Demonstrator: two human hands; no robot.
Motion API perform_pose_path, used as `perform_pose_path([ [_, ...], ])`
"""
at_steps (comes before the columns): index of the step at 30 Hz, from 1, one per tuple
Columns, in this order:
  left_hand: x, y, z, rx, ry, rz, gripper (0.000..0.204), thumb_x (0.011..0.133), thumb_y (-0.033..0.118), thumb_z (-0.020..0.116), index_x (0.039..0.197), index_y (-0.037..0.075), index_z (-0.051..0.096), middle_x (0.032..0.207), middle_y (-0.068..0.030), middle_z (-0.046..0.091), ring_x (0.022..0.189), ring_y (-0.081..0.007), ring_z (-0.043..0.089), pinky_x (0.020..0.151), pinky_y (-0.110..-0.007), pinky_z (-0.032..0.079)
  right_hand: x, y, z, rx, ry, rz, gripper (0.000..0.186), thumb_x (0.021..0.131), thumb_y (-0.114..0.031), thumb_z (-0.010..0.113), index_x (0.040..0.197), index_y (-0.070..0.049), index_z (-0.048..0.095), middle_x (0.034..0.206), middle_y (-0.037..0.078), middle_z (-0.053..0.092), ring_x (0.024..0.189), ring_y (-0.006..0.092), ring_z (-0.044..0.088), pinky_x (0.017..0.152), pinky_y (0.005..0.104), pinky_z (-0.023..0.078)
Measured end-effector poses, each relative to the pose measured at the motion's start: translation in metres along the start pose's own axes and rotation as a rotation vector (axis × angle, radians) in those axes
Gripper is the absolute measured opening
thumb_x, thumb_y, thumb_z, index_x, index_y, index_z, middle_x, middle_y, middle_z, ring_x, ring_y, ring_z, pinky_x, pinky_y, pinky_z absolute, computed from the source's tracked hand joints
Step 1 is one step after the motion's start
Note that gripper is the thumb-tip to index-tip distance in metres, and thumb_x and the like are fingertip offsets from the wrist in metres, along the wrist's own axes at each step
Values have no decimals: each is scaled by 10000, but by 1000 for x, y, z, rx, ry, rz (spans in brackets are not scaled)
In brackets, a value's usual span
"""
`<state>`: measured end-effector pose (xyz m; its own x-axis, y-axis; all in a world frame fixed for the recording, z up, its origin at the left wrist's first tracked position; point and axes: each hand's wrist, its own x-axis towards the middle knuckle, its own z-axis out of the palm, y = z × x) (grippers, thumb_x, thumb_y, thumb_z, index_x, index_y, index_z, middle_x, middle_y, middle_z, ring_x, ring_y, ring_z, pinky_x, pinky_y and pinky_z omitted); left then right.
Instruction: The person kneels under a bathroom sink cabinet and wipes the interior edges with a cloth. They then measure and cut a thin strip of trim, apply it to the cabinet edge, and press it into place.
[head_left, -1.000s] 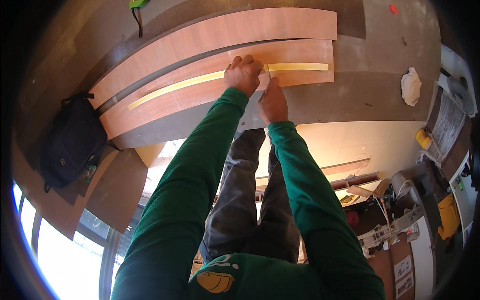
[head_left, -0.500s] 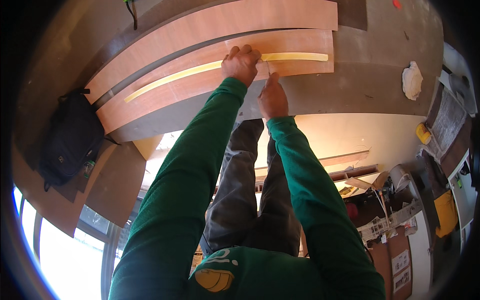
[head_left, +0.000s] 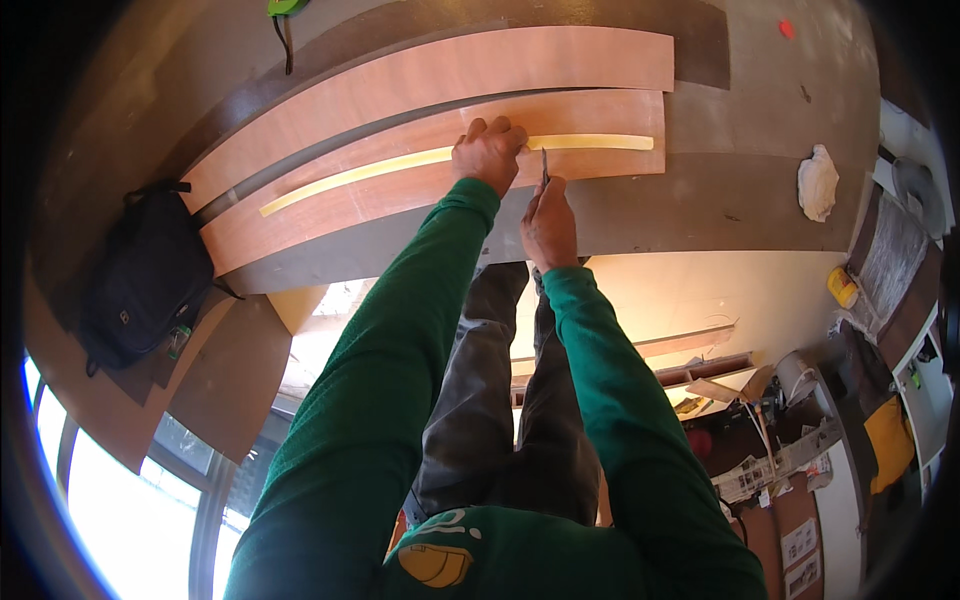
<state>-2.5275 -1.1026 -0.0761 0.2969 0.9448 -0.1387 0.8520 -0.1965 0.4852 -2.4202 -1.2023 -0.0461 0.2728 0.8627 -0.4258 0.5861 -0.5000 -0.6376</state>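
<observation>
A narrow yellow strip (head_left: 370,172) runs lengthwise along the nearer of two long reddish-brown wood panels (head_left: 600,163). My left hand (head_left: 488,154) has its fingers curled over the middle of that strip, and the grip under them is hidden. Just to its right, my right hand (head_left: 550,228) is closed round a slim, dark pointed tool (head_left: 545,165). Its tip points away from me and lies over the panel just below the strip; whether it touches cannot be seen. Beyond a dark gap lies the farther wood panel (head_left: 450,72).
Both panels lie on a grey-brown table (head_left: 740,190). A dark backpack (head_left: 145,275) sits at the left, and a crumpled white cloth (head_left: 818,184) at the right. At the far edge is a green tape measure (head_left: 287,6). A yellow container (head_left: 842,287) stands lower right.
My right hand has drawn the tool slightly back from the strip, and its point now shows clear of my left fingers. The whole view has shifted, so the table sits lower in it.
</observation>
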Motion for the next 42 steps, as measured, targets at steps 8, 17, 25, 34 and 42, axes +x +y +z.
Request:
perform_pose_path([
  [8,0,-3,3,0,42,24,71,801,172,784,861,207,768,892,41,670,877,-244,639,745,-414,565,22,-1,4,-32,16,-16,117,1029,-120,498,1075,-21,455,881,352,643,851,562,618,709,620,494],
  [17,0,-4,2,-2,44,37,67,795,177,788,850,201,759,885,39,669,868,-254,635,741,-423,557,21,3,4,-89,19,-65,115,1027,-126,504,1061,-23,465,872,342,644,821,560,616,688,626,487],
  [25,0,-5,2,-11,58,52,75,786,175,797,842,200,754,877,37,663,860,-254,632,738,-418,560,21,5,4,-75,44,-107,100,1015,-102,518,1049,-25,463,861,335,641,812,555,616,674,620,486],
  [34,-1,-5,5,-23,22,21,45,835,186,740,871,211,747,914,24,642,943,-266,625,751,-460,534,25,-13,0,-168,-92,50,169,965,-76,545,1079,3,449,878,336,647,849,536,637,738,602,509],
  [42,-3,-4,7,10,63,22,57,816,178,757,861,211,745,888,37,653,886,-251,639,742,-432,549,22,-11,3,-226,-90,66,211,950,-54,557,1094,-4,411,838,337,659,823,546,640,726,612,511],
])
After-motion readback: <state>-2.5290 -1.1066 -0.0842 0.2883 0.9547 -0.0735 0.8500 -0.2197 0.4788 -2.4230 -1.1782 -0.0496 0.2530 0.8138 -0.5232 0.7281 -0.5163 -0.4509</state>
